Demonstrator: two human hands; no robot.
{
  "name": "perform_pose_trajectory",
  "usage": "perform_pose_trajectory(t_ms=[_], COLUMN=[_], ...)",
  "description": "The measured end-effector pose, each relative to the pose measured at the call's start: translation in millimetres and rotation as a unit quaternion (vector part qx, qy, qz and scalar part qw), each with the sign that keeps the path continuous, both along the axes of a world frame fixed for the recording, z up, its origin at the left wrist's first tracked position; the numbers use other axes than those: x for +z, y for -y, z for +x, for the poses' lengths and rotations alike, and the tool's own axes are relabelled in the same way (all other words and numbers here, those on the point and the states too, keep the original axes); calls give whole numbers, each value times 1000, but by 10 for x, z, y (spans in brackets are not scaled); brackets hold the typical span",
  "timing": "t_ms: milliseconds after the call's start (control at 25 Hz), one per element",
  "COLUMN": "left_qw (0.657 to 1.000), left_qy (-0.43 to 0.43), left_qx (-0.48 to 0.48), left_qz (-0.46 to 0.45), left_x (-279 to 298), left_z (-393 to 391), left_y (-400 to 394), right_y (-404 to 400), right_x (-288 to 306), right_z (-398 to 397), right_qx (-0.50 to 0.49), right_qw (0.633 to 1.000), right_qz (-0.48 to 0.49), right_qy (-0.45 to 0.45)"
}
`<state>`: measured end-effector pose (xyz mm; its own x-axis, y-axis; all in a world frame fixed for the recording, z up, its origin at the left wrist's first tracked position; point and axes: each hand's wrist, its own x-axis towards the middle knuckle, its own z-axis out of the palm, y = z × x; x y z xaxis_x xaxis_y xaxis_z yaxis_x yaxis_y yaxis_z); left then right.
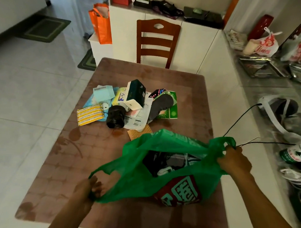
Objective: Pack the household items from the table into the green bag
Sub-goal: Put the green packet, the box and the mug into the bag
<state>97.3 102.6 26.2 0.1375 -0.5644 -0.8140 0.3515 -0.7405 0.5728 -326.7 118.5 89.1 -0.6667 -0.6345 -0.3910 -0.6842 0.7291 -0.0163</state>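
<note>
fingers of left hand (pixel 89 190) curled round one handle loop of the green bag (pixel 159 168), fingers of right hand (pixel 236 161) clenched on the other handle, bag mouth pulled wide between them. room: pale glossy floor tiles (pixel 21 94), white cabinets along the far and right walls, grey-speckled side counter (pixel 266 97) on the right crowded with a white helmet-like thing, shoes, metal trays and a printed plastic sack. bench (pixel 88 163) is rectangular, brown, with a faint leaf-and-tile pattern under a shiny clear cover, rounded corners. wooden slat-back chair (pixel 157 42), red-brown, stands at the far end of the bench. orange paper carrier bag (pixel 101 23) sits on a low white unit left of the chair. green mats on the floor at left. green bag is thin crinkly plastic, sits on the near right part of the bench, red patch with pale characters on its front; dark and grey items show inside, can't tell what. pile of household items mid-bench, just beyond the bag: dark green box (pixel 137 93) tilted on top, grey insole (pixel 159 103) on a green printed pack, black ribbed cylinder (pixel 116 116) lying on its side, yellow striped scrub pad (pixel 90 115) at left edge of pile, pale blue packets behind it, white papers underneath. thin black cord (pixel 243 117) runs from the right hand toward the side counter.
</note>
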Motion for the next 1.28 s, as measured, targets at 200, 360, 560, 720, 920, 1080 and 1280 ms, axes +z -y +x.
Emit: perform_pose_trajectory(t_ms=[200, 360, 560, 720, 920, 1080, 1280], left_qw=[699, 448, 425, 472, 549, 606, 533], left_qy=[556, 557, 520, 482, 439, 377, 445], left_qx=[-275, -509, -643, -614, -542, -554, -584], left_qz=[-355, -480, -369, -409, -461, -429, -422], left_x=[662, 773, 137, -17, 83, 154, 78], left_z=[-497, -1318, -1425, -1331, -1526, -1565, -1539], left_y=[322, 595, 895, 914, 1099, 1338, 1466], right_y=[122, 294, 353, 275, 582, 1666, 2784], right_x=[295, 321, -98, -41, 693, 369, -874], right_z=[210, 613, 228, -340, 27, 679, 460], right_qx=[120, 418, 406, 313, 434, 342, -52], right_qw=[968, 846, 897, 915, 852, 855, 929], right_qz=[-116, -279, 149, 215, 166, -170, -235], right_qy=[-190, -178, 88, 135, 241, 350, 281])
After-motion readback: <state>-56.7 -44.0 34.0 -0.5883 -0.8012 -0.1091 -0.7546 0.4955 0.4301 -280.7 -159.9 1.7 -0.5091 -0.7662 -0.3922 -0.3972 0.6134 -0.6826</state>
